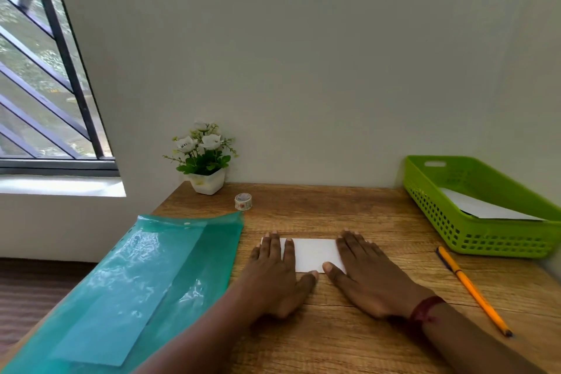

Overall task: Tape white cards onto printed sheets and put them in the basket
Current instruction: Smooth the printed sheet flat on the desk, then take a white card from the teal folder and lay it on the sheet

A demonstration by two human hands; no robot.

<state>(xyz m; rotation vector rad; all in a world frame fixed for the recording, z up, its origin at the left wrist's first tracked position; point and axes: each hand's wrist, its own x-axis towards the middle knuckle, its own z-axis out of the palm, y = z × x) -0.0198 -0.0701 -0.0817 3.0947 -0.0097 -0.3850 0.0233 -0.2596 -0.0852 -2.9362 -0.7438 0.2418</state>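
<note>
Pressing flat, fingers together, both hands (pixel 274 264) (pixel 362 270) pin a white card (pixel 312 253) on the desk (pixel 334 209). Right of it, the basket (pixel 473 240) already holds one sheet (pixel 482 206); tape (pixel 243 201) waits behind, unused.

Left hand (pixel 274 264) and right hand (pixel 362 272) lie flat, palms down, fingers spread forward, thumbs pointing inward toward each other, forearms reaching in from below.

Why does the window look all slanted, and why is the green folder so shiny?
Head view: the wide-angle lens bends the edges, so the window leans; daylight from it glares in white ripples on the plastic folder; the basket at the right edge looks slightly soft, while the card under the hands stays clear.
</note>
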